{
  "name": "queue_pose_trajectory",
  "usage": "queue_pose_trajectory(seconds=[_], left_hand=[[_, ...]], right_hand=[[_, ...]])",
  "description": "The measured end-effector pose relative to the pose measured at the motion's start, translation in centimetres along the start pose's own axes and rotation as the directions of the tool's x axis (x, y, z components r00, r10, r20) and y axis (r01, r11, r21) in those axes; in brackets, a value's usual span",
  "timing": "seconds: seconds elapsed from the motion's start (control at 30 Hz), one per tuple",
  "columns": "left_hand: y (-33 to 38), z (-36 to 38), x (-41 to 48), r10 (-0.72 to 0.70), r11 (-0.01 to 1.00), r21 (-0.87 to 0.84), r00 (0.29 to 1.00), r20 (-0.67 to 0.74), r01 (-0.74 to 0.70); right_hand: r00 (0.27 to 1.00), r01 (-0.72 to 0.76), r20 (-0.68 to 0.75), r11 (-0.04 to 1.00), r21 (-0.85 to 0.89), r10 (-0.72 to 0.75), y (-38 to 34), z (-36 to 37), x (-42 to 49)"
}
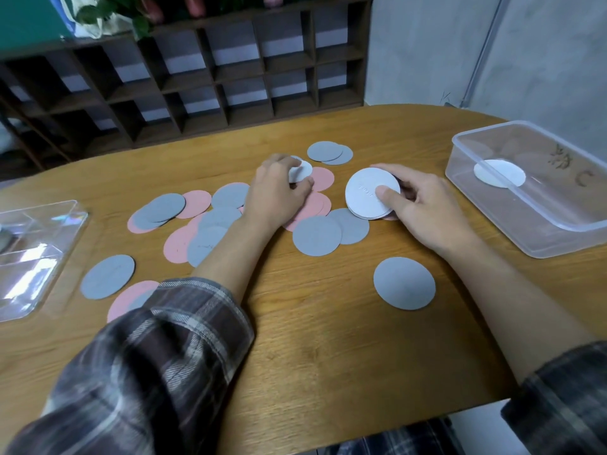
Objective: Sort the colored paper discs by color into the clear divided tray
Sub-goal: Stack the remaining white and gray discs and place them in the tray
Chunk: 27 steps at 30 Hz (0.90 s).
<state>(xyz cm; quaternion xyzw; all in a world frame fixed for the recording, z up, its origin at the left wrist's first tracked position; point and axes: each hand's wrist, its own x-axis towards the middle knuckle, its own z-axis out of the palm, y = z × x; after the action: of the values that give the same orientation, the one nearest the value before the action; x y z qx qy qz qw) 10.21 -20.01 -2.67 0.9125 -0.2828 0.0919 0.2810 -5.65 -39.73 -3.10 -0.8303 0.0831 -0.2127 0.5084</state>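
Table (328, 339): wood, rounded edge, fills most of view. Shelf (197, 80) w/ dark cubbies behind it, by the wall.

Tub (532, 221): clear plastic, far R on table, faint dark marks on its far wall, not legible. One white disc (499, 172) lies flat on its floor.

Tray (49, 257): clear, divided, far L edge of table, partly cut off by frame. Something dark in its L compartment, too cropped to tell.

Discs: grey and pink, scattered and overlapping across table centre. Grey disc (404, 283) lies alone, near side, apart from pile. Another grey disc (108, 276) sits alone just R of tray. Pink discs (193, 203) mostly under greys. Two greys (328, 152) overlap at far side.

Writing: faint embossed line across top disc of stack, too small to read. No labels legible elsewhere.

L hand (279, 192): forearm reaches in from lower L, plaid sleeve (157, 356) pushed back, palm down over pile. Fingers curled, pinching small white disc (300, 171) at its edge; disc tilted up off the pinks.

R hand (423, 205): forearm in from lower R, hand turned inward. Holds white stack (371, 193) of several discs, thumb (387, 196) pressed flat on top face, fingers wrapped round far edge. Stack's low edge touches the greys below.
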Motion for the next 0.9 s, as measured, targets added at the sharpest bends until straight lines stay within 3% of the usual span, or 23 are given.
queue_pose_trajectory(seconds=[0.23, 0.37, 0.5, 0.7, 0.9], left_hand=[[-0.7, 0.1, 0.5, -0.099, 0.99, 0.106, 0.995, 0.026, 0.095], [-0.6, 0.1, 0.0, 0.027, 0.987, 0.158, 0.999, -0.032, -0.022], [-0.1, -0.4, -0.6, 0.173, 0.971, 0.196, 0.967, -0.186, -0.136], [1.4, -1.2, -2.3, 0.234, 0.971, 0.044, 0.895, -0.38, -0.235], [3.0, -2.1, -5.6, 0.122, 0.947, -0.244, 0.936, -0.33, -0.209]], right_hand=[[1.0, -0.013, -0.007, 1.0, 0.007, 0.013, -0.2, 0.0, 0.0], [1.0, -0.018, -0.005, 1.0, 0.004, 0.018, -0.1, 0.0, 0.0], [1.0, -0.021, -0.006, 1.0, 0.009, 0.021, 0.0, 0.0, 0.1], [0.999, -0.003, -0.032, 0.997, -0.079, 0.0, -0.3, 0.0, -0.2], [0.995, 0.041, -0.078, 0.982, -0.184, -0.056, -0.6, 0.2, -0.8]])
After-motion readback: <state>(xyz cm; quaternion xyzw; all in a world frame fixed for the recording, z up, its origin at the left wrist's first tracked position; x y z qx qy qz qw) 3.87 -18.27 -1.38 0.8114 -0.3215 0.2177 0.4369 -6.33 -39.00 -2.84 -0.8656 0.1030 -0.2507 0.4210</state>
